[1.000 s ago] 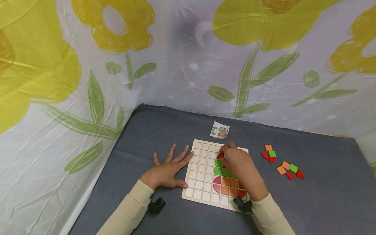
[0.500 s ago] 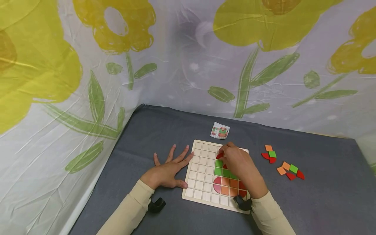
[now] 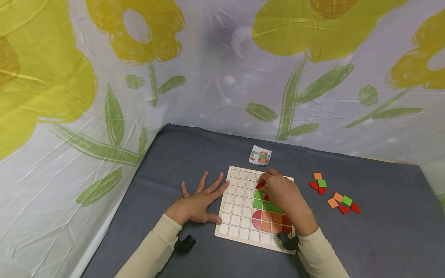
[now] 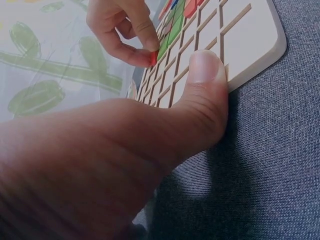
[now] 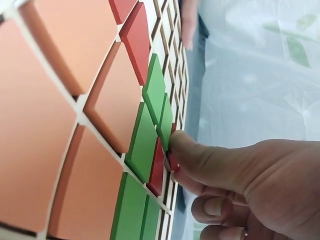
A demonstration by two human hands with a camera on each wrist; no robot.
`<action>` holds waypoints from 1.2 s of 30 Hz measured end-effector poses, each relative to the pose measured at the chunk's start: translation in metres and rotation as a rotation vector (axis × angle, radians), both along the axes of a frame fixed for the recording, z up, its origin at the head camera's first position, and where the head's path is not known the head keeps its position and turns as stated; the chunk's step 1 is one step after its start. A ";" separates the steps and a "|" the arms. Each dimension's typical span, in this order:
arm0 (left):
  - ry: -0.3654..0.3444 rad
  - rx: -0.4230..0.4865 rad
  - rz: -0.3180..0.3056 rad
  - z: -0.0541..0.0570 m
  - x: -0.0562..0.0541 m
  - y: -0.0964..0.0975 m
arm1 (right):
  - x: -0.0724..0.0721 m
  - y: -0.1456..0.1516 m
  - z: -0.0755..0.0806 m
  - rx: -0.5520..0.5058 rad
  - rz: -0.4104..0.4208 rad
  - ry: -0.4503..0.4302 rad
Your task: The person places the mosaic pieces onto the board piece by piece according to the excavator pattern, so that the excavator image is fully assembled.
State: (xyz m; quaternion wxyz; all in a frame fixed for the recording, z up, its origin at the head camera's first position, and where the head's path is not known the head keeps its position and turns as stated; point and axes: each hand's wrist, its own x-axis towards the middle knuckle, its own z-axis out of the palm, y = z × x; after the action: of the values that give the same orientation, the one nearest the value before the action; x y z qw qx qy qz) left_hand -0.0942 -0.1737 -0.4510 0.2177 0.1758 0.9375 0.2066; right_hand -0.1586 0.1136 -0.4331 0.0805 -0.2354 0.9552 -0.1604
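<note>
A wooden grid board (image 3: pixel 237 210) lies on the dark cloth. My left hand (image 3: pixel 194 206) is spread flat at its left side, the thumb resting on the rim and another fingertip at the edge. With thumb and finger, my right hand (image 3: pixel 283 195) pinches a red quarter-circle tile (image 4: pixel 153 59) at a cell in the board's upper part. Just below that tile sit green square tiles (image 3: pixel 258 204). Lower down, orange square tiles (image 3: pixel 266 226) lie between rounded red pieces (image 3: pixel 256 219). The right hand and forearm hide the board's right part in the head view.
Behind the board lies a small pattern card (image 3: pixel 260 155). To the right are two loose groups of tiles, with orange squares (image 3: pixel 318 176), green squares (image 3: pixel 347 200) and red quarter-circles (image 3: pixel 343 209). A flower-printed sheet (image 3: pixel 208 69) hangs behind the table.
</note>
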 end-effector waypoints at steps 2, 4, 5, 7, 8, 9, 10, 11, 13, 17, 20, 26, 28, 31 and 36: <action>0.000 0.002 -0.001 0.000 0.000 0.000 | 0.000 0.000 0.000 -0.002 0.003 0.003; 0.000 0.004 -0.001 0.000 0.000 0.000 | 0.000 0.001 -0.001 -0.005 0.005 0.008; 0.000 0.005 -0.001 0.000 0.000 0.000 | 0.000 0.001 0.000 -0.005 0.007 0.009; -0.001 0.004 -0.001 0.000 0.000 0.000 | 0.000 0.001 0.000 -0.009 0.008 0.009; -0.001 0.004 -0.001 0.000 0.000 0.000 | 0.000 0.001 0.000 -0.010 0.008 0.005; -0.001 0.003 -0.001 0.000 0.000 0.000 | 0.000 0.001 0.000 -0.010 0.008 0.002; 0.000 0.002 -0.001 0.001 0.000 0.000 | 0.000 0.000 0.000 -0.011 0.006 -0.002; 0.000 0.001 0.000 0.001 0.000 0.000 | 0.000 0.000 0.000 -0.011 0.004 -0.005; -0.001 -0.001 0.001 0.001 0.001 0.000 | 0.000 0.000 0.000 -0.013 0.003 -0.009; -0.003 0.000 0.001 0.002 0.001 0.001 | 0.000 0.000 0.000 -0.017 0.011 -0.004; -0.004 0.003 0.000 0.002 0.001 0.000 | 0.000 0.000 0.001 -0.015 0.019 0.005; -0.004 0.004 0.004 0.001 0.000 0.000 | -0.001 -0.002 0.000 -0.007 0.024 0.013; -0.005 0.002 0.004 0.001 0.000 0.000 | -0.001 -0.003 0.000 -0.003 0.022 0.013; -0.003 0.001 0.002 0.001 0.000 0.000 | -0.002 -0.003 -0.001 0.000 0.019 0.013; -0.001 0.001 -0.004 0.001 -0.001 0.000 | -0.001 -0.003 0.000 -0.003 0.010 0.005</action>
State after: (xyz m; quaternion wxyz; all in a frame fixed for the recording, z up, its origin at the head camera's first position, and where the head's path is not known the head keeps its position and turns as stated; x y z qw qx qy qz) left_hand -0.0948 -0.1733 -0.4505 0.2187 0.1779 0.9369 0.2066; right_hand -0.1599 0.1110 -0.4335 0.0785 -0.2405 0.9540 -0.1606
